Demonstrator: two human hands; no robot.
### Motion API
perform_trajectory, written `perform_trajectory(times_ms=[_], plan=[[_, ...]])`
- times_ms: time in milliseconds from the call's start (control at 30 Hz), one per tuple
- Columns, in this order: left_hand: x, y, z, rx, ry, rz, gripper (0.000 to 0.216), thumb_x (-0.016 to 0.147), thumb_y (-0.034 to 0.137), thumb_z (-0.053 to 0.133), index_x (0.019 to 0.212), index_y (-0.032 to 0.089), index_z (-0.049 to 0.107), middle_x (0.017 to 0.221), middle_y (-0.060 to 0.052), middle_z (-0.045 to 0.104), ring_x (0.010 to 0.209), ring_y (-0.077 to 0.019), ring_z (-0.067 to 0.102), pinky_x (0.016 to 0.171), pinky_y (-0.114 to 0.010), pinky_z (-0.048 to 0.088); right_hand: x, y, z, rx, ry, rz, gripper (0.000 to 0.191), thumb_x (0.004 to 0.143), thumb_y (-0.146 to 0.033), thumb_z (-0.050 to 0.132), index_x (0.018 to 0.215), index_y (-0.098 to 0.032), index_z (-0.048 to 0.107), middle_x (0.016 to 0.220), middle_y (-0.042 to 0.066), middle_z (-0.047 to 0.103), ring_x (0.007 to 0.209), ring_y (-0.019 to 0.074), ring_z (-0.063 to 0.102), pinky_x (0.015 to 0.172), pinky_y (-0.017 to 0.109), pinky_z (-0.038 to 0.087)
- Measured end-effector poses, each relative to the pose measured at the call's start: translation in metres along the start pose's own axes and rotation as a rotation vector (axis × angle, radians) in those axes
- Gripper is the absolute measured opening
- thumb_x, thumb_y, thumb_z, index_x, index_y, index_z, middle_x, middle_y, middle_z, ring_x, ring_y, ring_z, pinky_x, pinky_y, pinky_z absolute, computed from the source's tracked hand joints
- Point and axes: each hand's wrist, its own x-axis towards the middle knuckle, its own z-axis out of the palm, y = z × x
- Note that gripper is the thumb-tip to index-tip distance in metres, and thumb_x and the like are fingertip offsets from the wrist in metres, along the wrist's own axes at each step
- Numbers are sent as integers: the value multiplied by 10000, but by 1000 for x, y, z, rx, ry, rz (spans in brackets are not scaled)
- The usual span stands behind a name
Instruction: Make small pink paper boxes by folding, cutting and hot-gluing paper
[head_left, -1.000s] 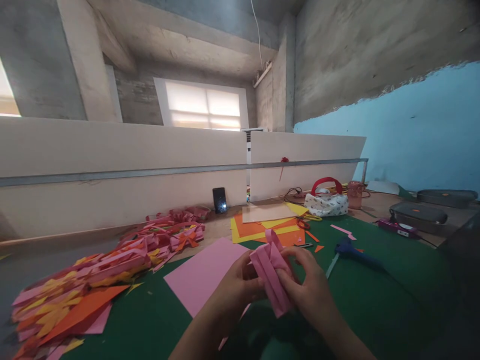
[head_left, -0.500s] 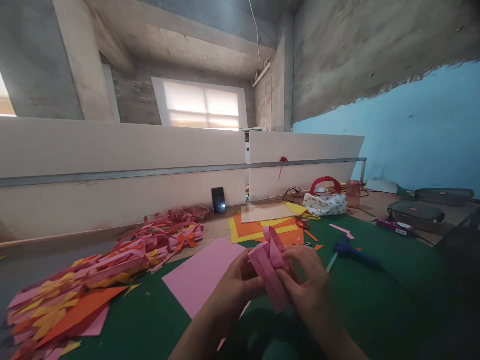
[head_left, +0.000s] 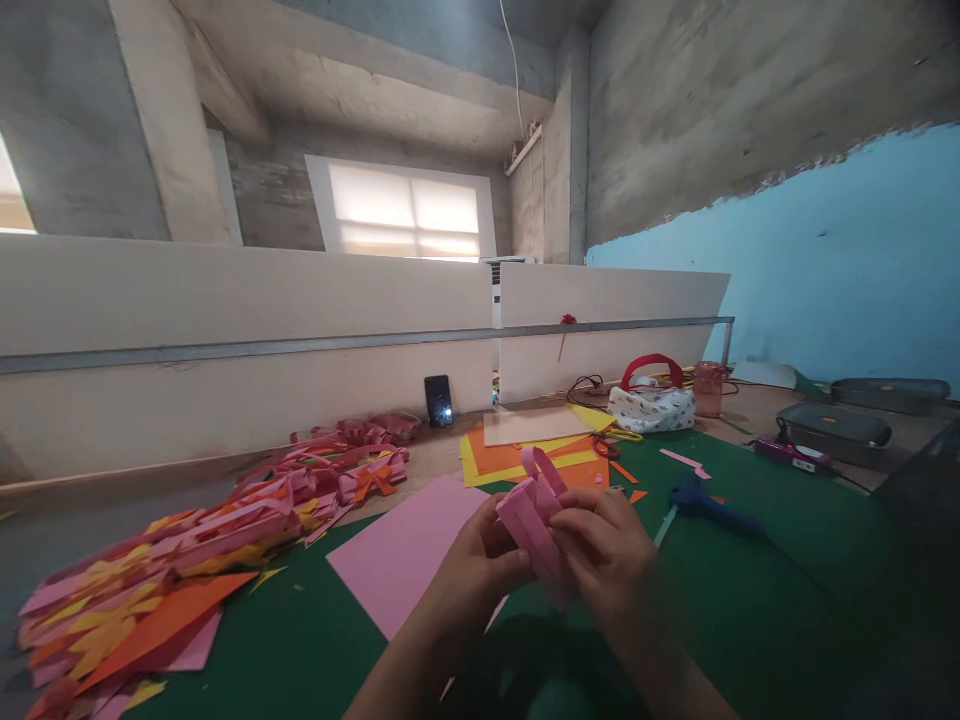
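Note:
Both my hands hold a folded pink paper piece above the green mat, low in the middle of the head view. My left hand pinches its left side with thumb and fingers closed. My right hand wraps over its lower right part, fingers curled onto the pleated strips. A looped strip sticks up from the top of the piece. A flat pink paper sheet lies on the mat just left of my hands.
A heap of pink, orange and yellow folded paper pieces lies at left. Orange and yellow sheets lie behind my hands, with a phone leaning on the partition. At right are a blue glue gun, a patterned pouch and dark lidded boxes.
My right hand has closed further over the lower part of the pink piece, covering more of it. The piece has shifted slightly up and left. My left hand keeps its grip.

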Motion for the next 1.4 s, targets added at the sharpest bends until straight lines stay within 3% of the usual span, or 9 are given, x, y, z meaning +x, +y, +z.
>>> perform_trajectory(times_ms=[333, 500, 633, 700, 833, 933, 1067, 1200, 1400], plan=[[2, -5, -6, -9, 21, 33, 518, 592, 255, 737, 1075, 179, 566, 1044, -140, 628, 890, -294, 616, 782, -461, 477, 1, 5, -8, 91, -135, 38, 317, 819, -103, 452, 1065, -240, 597, 992, 42, 656, 919, 180, 594, 797, 319, 489], [-1, -1, -3, -21, 21, 50, 497, 631, 162, 682, 1110, 177, 548, 1010, -118, 651, 892, -275, 616, 827, -460, 455, -1, 12, -10, -37, -42, 15, 359, 763, -137, 557, 1089, -283, 589, 1100, 50, 596, 1031, 235, 521, 891, 426, 420], [-5, 5, 3, 0, 54, 41, 430, 662, 109, 625, 1082, 177, 564, 982, -97, 663, 912, -265, 608, 840, -440, 443, -2, 9, -10, 75, 68, 247, 502, 682, -189, 634, 1162, -251, 497, 1288, 90, 437, 1175, 279, 406, 910, 447, 406], [-7, 7, 5, 12, 54, 44, 380, 663, 106, 628, 1034, 171, 582, 961, -92, 669, 886, -254, 611, 824, -422, 446, -1, 5, -11, 268, -1, 398, 556, 671, -179, 624, 1195, -232, 446, 1208, 96, 511, 1082, 254, 496, 844, 396, 456], [-5, 4, 3, 24, 8, 42, 333, 656, 124, 654, 984, 152, 599, 941, -98, 673, 869, -247, 609, 830, -412, 435, 3, -4, -13, 577, -286, 602, 232, 664, -163, 597, 894, -185, 575, 778, 12, 612, 706, 163, 572, 615, 260, 471], [0, -1, -1, 24, -19, 10, 353, 618, 120, 682, 963, 146, 612, 973, -105, 664, 924, -264, 595, 846, -408, 425, 5, -11, -11, 593, -306, 687, 119, 634, -180, 625, 726, -176, 551, 634, -43, 523, 586, 113, 487, 518, 203, 399], [3, -5, -3, -14, 13, -24, 323, 606, 159, 706, 918, 142, 624, 944, -109, 672, 894, -268, 611, 836, -410, 431, 5, -14, -8, 489, -286, 659, 162, 595, -167, 661, 723, -170, 562, 686, -36, 521, 612, 114, 479, 530, 202, 383], [1, -1, 0, -48, 61, -34, 318, 637, 187, 694, 943, 140, 622, 916, -119, 682, 840, -255, 633, 791, -392, 454, 2, -9, -5, 573, -284, 648, 205, 685, -202, 599, 888, -182, 585, 820, 6, 587, 727, 157, 531, 625, 237, 432], [7, -8, -2, -96, 88, -19, 398, 531, 129, 739, 906, 145, 607, 878, -99, 678, 843, -250, 628, 773, -357, 461, -4, -8, 5, 560, -212, 685, 124, 714, -217, 572, 829, -172, 579, 740, 2, 555, 678, 158, 505, 585, 235, 413]])
